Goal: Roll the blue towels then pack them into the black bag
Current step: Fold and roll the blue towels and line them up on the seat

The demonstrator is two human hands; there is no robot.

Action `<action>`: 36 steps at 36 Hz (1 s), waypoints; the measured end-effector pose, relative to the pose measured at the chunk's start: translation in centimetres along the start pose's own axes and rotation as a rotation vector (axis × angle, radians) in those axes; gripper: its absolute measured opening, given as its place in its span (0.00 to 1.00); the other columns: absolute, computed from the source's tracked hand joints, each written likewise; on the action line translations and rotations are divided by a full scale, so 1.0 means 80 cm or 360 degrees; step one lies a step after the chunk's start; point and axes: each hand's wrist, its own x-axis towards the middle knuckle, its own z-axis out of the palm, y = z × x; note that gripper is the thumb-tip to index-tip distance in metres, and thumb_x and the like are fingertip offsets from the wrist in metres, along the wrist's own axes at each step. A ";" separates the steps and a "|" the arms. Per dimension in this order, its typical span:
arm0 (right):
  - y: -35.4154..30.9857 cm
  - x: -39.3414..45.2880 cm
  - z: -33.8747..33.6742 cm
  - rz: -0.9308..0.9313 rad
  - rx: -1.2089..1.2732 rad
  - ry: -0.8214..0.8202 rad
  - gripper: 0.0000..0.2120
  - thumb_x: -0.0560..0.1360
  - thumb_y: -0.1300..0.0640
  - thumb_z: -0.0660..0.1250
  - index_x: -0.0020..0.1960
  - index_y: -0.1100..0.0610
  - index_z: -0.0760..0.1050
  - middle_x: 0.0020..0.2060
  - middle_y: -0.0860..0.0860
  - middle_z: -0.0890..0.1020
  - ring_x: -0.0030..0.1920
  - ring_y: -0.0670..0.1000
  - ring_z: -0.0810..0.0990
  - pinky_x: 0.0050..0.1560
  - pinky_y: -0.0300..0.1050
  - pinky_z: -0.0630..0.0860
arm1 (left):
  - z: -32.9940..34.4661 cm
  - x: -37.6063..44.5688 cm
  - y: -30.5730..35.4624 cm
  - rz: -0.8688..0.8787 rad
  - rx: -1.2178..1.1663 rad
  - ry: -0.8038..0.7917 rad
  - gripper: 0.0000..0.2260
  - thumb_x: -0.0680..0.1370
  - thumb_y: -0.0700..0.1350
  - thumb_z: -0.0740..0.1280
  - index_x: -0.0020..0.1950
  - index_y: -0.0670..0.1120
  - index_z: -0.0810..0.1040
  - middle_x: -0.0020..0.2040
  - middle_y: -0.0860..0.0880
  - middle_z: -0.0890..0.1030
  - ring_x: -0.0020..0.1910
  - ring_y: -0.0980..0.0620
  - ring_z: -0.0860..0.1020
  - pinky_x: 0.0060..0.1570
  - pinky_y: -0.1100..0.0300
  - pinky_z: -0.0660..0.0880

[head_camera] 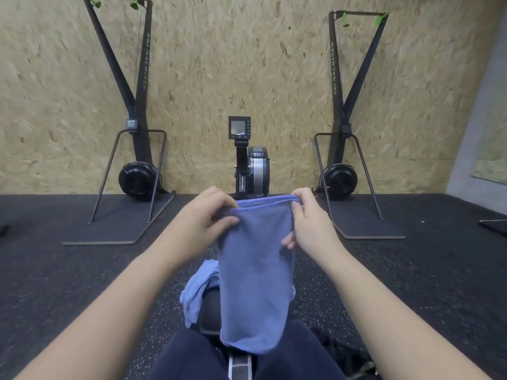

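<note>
Now both hands hold one blue towel point(255, 275) by its upper edge, in front of the person's chest. The left hand point(204, 218) pinches the left corner of this edge; its thumb lies on the near side of the cloth and the other fingers curl over the hem. The right hand point(307, 218) grips the right corner in the same way, with the fingertips on the hem and the thumb pressing lower on the right border of the towel. Between the two hands the hem is stretched almost level, and the two hands stay apart from each other by the width of the folded cloth.

From this grip the towel hangs straight down as a long narrow strip. Its lower end reaches between the person's knees, which are covered by dark trousers point(192, 355).

Behind the hanging towel, to its left, a second blue towel point(199, 289) lies crumpled on a black seat point(210, 311). A dark, crumpled object shows at the lower right on the floor, but I cannot tell if it is the bag.

Farther away, a rowing machine point(251, 163) stands in the middle, with two ski machines point(137, 149) beside it against a chipboard wall point(247, 64).
</note>
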 end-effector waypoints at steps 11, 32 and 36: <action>0.019 0.004 0.020 0.0061 0.0063 0.0105 0.07 0.83 0.57 0.49 0.57 0.53 0.65 0.29 0.54 0.79 0.23 0.42 0.73 0.26 0.30 0.67 | 0.012 -0.010 -0.009 -0.0255 -0.0065 0.0035 0.18 0.74 0.41 0.72 0.53 0.61 0.70 0.53 0.58 0.72 0.50 0.67 0.72 0.47 0.75 0.66; 0.154 0.029 0.104 0.0328 0.0087 -0.0233 0.08 0.77 0.64 0.63 0.52 0.53 0.75 0.42 0.48 0.82 0.38 0.43 0.81 0.39 0.39 0.77 | 0.146 -0.055 -0.137 -0.1078 -0.0987 0.0132 0.08 0.81 0.38 0.60 0.47 0.50 0.72 0.35 0.60 0.76 0.37 0.62 0.74 0.45 0.55 0.79; 0.192 0.035 0.124 0.0292 -0.0116 -0.0205 0.07 0.77 0.61 0.63 0.50 0.50 0.76 0.42 0.47 0.81 0.43 0.49 0.78 0.44 0.43 0.72 | 0.172 -0.060 -0.157 -0.1194 -0.0984 0.0141 0.08 0.81 0.36 0.61 0.48 0.50 0.72 0.37 0.55 0.77 0.38 0.59 0.74 0.51 0.46 0.77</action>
